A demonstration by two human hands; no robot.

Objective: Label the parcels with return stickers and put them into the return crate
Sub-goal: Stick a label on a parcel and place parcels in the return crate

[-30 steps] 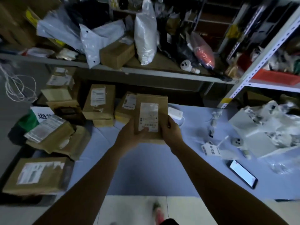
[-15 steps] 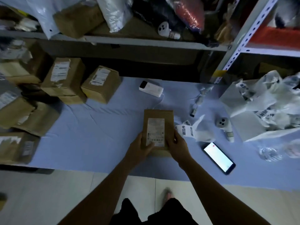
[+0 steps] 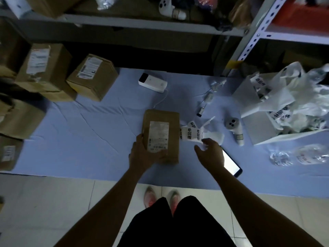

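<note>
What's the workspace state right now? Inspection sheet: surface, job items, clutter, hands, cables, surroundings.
Surface: light blue sheet, creased.
Job's things: brown parcel flat on the sheet, shipping label up; return sticker strip just right of it; return crate not seen.
Clutter: lit smartphone, white handheld device, clear plastic bottle, white bag pile.
Hands: left hand grips the parcel's near end; right hand open, over the strip's near end.
Cables: white cable runs from the power bank toward the parcel.
Surroundings: cardboard boxes at left, metal shelving behind, tiled floor.
</note>
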